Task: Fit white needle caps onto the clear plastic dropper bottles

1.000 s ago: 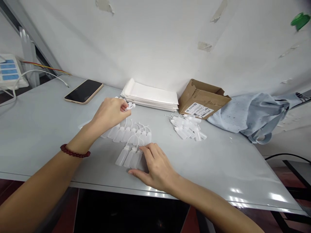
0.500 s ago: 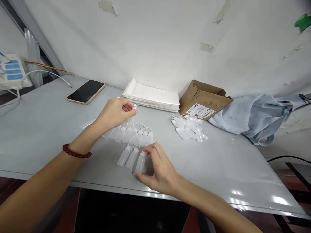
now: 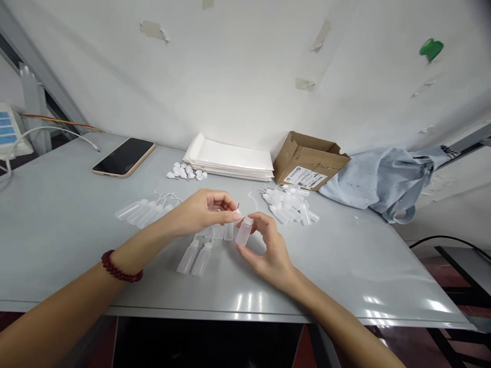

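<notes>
Between its thumb and fingers my left hand [image 3: 215,210] pinches a small white cap with a thin dark needle tip [image 3: 238,210]. Close beside it, my right hand [image 3: 266,240] grips a translucent plastic squeeze bottle [image 3: 244,232] by its neck and base, tilted slightly, its mouth near the cap. Two similar bottles [image 3: 194,258] lie on the table in front of my left hand. Behind my hands is a row of more bottles [image 3: 143,212], partly hidden by the left hand and forearm. Loose white caps [image 3: 186,171] are piled further back.
On the right lies a heap of several bottles [image 3: 289,203], before an open cardboard box [image 3: 310,161]. White padded envelopes [image 3: 232,157] are stacked against the wall. A phone [image 3: 125,157] and a white cable [image 3: 57,130] are at the left, a light blue cloth bag [image 3: 376,176] at the right.
My right hand has lifted its bottle off the table, up beside my left hand. The left hand has come right and nearer with the cap, uncovering the cap pile. The camera view has shifted slightly.
</notes>
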{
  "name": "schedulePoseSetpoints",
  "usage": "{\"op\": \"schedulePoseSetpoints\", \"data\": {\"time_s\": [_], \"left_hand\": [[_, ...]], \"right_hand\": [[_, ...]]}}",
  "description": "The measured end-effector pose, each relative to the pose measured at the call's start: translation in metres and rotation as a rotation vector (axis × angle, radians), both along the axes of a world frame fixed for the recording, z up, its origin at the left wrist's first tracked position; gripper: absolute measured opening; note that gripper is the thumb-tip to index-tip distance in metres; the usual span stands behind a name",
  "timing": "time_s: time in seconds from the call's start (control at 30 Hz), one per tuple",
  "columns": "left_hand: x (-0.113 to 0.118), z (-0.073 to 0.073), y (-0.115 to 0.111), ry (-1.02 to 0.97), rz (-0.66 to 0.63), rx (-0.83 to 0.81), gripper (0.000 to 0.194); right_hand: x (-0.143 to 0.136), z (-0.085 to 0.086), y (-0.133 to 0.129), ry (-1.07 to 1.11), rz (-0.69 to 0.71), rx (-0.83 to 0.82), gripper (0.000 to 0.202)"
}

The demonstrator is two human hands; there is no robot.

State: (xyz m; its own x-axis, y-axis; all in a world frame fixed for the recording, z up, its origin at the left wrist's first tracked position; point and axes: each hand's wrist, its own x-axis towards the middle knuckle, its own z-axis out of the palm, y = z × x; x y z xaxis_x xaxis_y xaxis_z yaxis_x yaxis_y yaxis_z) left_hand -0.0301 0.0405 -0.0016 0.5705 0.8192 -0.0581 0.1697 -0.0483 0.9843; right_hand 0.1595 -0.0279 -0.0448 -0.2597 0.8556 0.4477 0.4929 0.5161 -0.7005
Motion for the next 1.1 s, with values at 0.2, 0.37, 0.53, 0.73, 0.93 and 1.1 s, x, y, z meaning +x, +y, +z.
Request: {"op": "schedulePoseSetpoints", "data": {"time_s": [0.2,0.37,0.53,0.73,0.93,1.1], "left_hand": [[0.010,-0.008,-0.005,-0.175,0.075,-0.080,0.021],[0.012,-0.008,-0.009,-0.218,0.092,-0.101,0.018],[0.017,-0.008,-0.012,-0.242,0.129,-0.080,0.016],[0.021,-0.010,-0.015,-0.194,0.190,-0.014,0.018],[0.020,-0.008,-0.015,-0.127,0.208,0.016,0.022],[0.020,-0.006,-0.014,-0.037,0.217,0.040,0.024]], "right_hand": [[0.000,0.001,0.001,0.028,0.024,0.026,0.054],[0.000,0.002,0.001,0.033,0.023,0.029,0.056],[0.000,0.002,0.002,0.024,0.031,0.034,0.059],[0.001,0.002,0.002,-0.008,0.003,0.040,0.058],[0.003,-0.003,0.004,-0.098,0.019,0.094,0.067],[0.006,-0.009,0.006,-0.140,0.044,0.226,0.074]]}}
